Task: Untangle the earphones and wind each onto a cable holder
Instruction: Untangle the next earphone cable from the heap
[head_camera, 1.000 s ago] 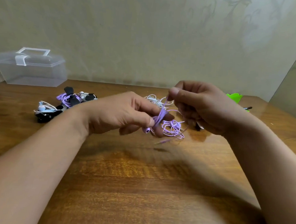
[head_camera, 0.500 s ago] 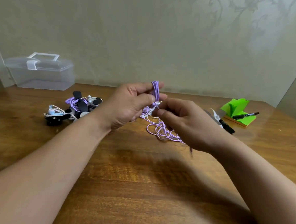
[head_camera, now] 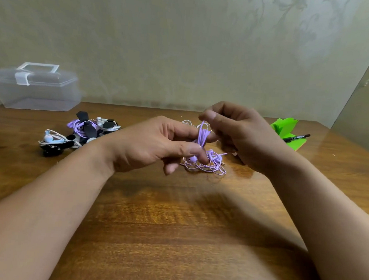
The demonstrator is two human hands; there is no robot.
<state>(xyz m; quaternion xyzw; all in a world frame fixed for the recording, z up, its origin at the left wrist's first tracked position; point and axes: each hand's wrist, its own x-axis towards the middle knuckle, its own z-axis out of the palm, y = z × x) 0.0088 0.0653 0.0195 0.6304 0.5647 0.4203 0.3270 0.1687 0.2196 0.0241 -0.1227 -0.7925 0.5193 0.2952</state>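
two bare arms fill the lower view: the left forearm [head_camera: 47, 207] enters from 8 o'clock and the right forearm [head_camera: 324, 222] from 4 o'clock, each with bare skin from the frame's edge to the wrist. the left hand [head_camera: 149, 144] and the right hand [head_camera: 243, 138] are bare too. the thumbnails [head_camera: 193, 148] that show are short and plain. fine creases mark the left wrist.

Glossy wooden table [head_camera: 174, 235] against patterned beige wall [head_camera: 184, 43]
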